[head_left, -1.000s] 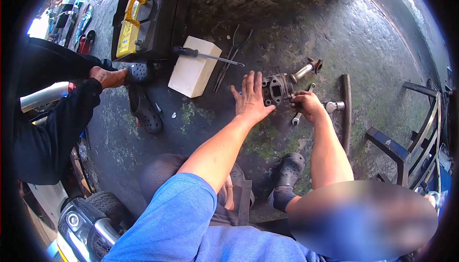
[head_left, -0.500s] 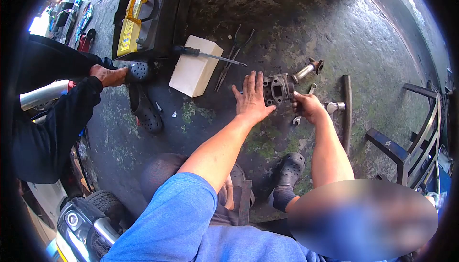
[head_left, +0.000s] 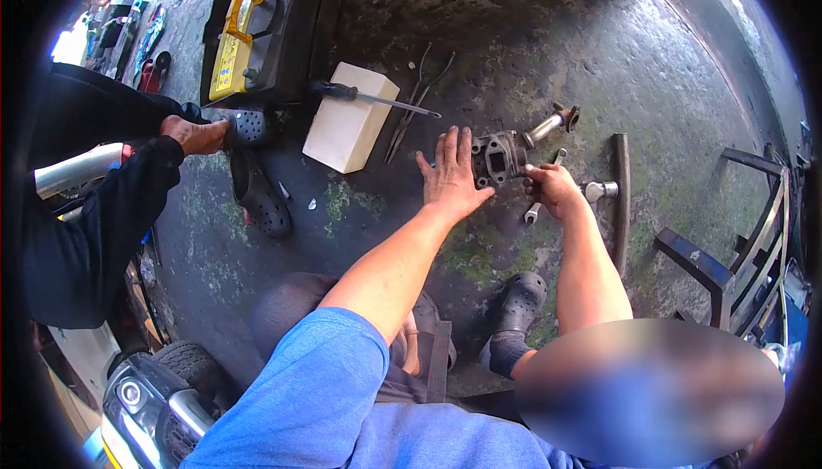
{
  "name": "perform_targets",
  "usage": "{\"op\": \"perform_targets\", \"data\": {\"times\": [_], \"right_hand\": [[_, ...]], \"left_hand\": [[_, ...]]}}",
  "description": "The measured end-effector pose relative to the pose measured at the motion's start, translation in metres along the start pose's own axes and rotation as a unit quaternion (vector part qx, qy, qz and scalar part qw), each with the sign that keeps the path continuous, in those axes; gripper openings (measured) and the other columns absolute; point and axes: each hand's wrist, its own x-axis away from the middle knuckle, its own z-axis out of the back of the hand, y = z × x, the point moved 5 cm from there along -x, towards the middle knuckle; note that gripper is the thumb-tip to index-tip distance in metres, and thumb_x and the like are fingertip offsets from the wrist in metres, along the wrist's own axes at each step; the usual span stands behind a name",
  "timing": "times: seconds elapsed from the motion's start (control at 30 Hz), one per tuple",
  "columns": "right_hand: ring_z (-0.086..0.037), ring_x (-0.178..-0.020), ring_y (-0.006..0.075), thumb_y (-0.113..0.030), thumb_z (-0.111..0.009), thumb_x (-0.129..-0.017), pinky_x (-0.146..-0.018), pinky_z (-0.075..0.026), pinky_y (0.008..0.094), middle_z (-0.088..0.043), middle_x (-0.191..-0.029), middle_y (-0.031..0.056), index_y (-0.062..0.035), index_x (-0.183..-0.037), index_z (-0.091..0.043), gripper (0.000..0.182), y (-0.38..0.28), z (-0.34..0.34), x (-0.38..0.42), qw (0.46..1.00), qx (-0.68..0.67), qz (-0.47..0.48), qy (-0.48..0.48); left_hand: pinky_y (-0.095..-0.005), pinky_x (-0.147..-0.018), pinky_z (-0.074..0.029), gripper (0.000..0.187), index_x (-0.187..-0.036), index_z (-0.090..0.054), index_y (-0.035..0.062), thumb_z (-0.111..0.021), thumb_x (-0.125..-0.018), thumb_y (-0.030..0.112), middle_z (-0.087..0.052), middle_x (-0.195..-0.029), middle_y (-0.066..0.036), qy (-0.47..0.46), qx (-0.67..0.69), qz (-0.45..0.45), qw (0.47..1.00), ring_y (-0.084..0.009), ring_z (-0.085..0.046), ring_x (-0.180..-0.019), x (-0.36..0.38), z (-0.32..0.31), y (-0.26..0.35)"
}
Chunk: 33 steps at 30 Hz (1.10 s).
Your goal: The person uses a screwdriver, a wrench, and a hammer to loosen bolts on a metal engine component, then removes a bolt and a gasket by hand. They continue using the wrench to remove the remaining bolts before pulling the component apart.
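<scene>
A dark metal engine part (head_left: 498,158) with a rectangular opening and bolt holes lies on the floor, a metal pipe (head_left: 545,129) with a flange at its upper right. My left hand (head_left: 449,174) is spread with its fingers apart, its thumb and fingertips along the part's left side. On the right, my right hand (head_left: 552,187) has its fingers curled at the part's right edge; what they pinch, if anything, is too small to name. Beneath and beside that hand lies a wrench (head_left: 533,212), partly hidden.
Left are a white box (head_left: 347,122) with a screwdriver (head_left: 377,98) across it, long-handled pliers (head_left: 407,122) and a yellow-black battery (head_left: 248,41). A hammer (head_left: 621,191) and metal frame (head_left: 728,276) stand right. Another person's hand (head_left: 197,135) rests near a shoe.
My right hand has shifted very slightly at the part's edge. My left hand keeps its place.
</scene>
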Motion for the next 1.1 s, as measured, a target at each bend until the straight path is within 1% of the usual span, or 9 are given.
{"op": "perform_targets", "data": {"times": [0.1,0.2,0.3,0.4,0.5,0.6,0.7,0.8,1.1], "right_hand": [[-0.064,-0.071,0.0186,-0.012,-0.067,-0.099,-0.064,-0.053,0.0341,-0.066,-0.086,0.0055,-0.0033,-0.102,-0.062,0.011,-0.002,-0.003,0.002,0.995,-0.09,0.023,-0.03],[-0.065,-0.071,0.0188,-0.01,-0.067,-0.097,-0.065,-0.055,0.0349,-0.067,-0.089,0.0068,-0.0025,-0.103,-0.064,0.01,-0.002,-0.003,0.009,0.999,-0.008,-0.043,-0.01],[-0.063,-0.067,0.0158,-0.015,-0.069,-0.098,-0.059,-0.051,0.0313,-0.064,-0.08,0.0018,-0.0027,-0.102,-0.066,0.013,-0.006,-0.008,0.011,0.996,-0.089,0.028,-0.012],[-0.063,-0.068,0.0155,-0.012,-0.069,-0.097,-0.06,-0.051,0.0315,-0.065,-0.083,0.0023,-0.0026,-0.101,-0.067,0.011,-0.006,-0.005,0.014,0.998,-0.029,-0.057,0.006],[-0.062,-0.067,0.0146,-0.02,-0.071,-0.098,-0.06,-0.049,0.0308,-0.065,-0.08,0.0004,-0.0056,-0.099,-0.069,0.014,-0.007,-0.004,0.006,0.998,-0.033,0.042,-0.015],[-0.063,-0.07,0.0155,-0.014,-0.07,-0.096,-0.063,-0.051,0.0314,-0.065,-0.083,0.0028,-0.004,-0.1,-0.068,0.011,-0.004,0.0,0.004,0.999,-0.026,-0.034,-0.008],[-0.063,-0.07,0.0158,-0.018,-0.069,-0.098,-0.063,-0.051,0.0314,-0.065,-0.08,0.0019,-0.004,-0.101,-0.068,0.014,-0.006,0.0,0.001,0.998,0.03,0.047,-0.008],[-0.064,-0.071,0.0163,-0.014,-0.068,-0.097,-0.065,-0.053,0.0328,-0.066,-0.083,0.0037,-0.0022,-0.103,-0.067,0.013,0.0,0.0,0.005,0.996,-0.077,-0.043,-0.014],[-0.064,-0.07,0.0191,-0.017,-0.068,-0.099,-0.067,-0.055,0.0355,-0.066,-0.082,0.004,-0.0032,-0.103,-0.068,0.015,-0.002,-0.006,0.006,0.997,-0.063,0.016,-0.032]], "left_hand": [[-0.0735,-0.119,-0.015,0.124,-0.165,-0.005,0.0114,-0.084,-0.077,0.052,-0.009,-0.169,-0.012,-0.002,-0.004,0.0,1.0,-0.0316,-0.013,-0.157,-0.001,0.001,0.0],[-0.0737,-0.119,-0.015,0.125,-0.165,-0.005,0.0113,-0.084,-0.077,0.052,-0.009,-0.17,-0.012,0.001,-0.003,0.0,1.0,-0.032,-0.014,-0.157,-0.002,0.0,-0.001],[-0.0741,-0.119,-0.016,0.125,-0.164,-0.005,0.0111,-0.084,-0.077,0.052,-0.01,-0.169,-0.013,0.005,0.001,-0.001,1.0,-0.0325,-0.016,-0.157,-0.001,0.0,-0.002],[-0.0743,-0.118,-0.016,0.125,-0.164,-0.005,0.011,-0.084,-0.077,0.051,-0.011,-0.169,-0.013,0.008,0.0,-0.004,1.0,-0.0326,-0.016,-0.157,-0.003,-0.001,-0.001],[-0.0742,-0.118,-0.017,0.125,-0.164,-0.005,0.0114,-0.085,-0.077,0.05,-0.011,-0.169,-0.012,0.005,0.0,-0.001,1.0,-0.0321,-0.016,-0.157,-0.002,0.0,-0.001],[-0.0738,-0.118,-0.017,0.125,-0.164,-0.005,0.0125,-0.086,-0.076,0.049,-0.011,-0.169,-0.013,0.008,0.004,-0.002,1.0,-0.0312,-0.016,-0.157,-0.003,0.0,-0.001],[-0.0737,-0.118,-0.017,0.125,-0.164,-0.005,0.013,-0.087,-0.076,0.049,-0.012,-0.168,-0.013,0.012,0.005,-0.004,1.0,-0.0316,-0.017,-0.156,-0.002,-0.001,-0.002],[-0.0736,-0.118,-0.017,0.125,-0.164,-0.005,0.0134,-0.087,-0.076,0.047,-0.012,-0.168,-0.013,0.014,0.006,-0.006,1.0,-0.0318,-0.017,-0.156,-0.002,-0.002,-0.002],[-0.0733,-0.118,-0.018,0.123,-0.164,-0.006,0.0131,-0.087,-0.077,0.046,-0.015,-0.168,-0.013,0.016,0.01,-0.004,1.0,-0.0319,-0.018,-0.156,-0.001,-0.001,-0.001]]}}
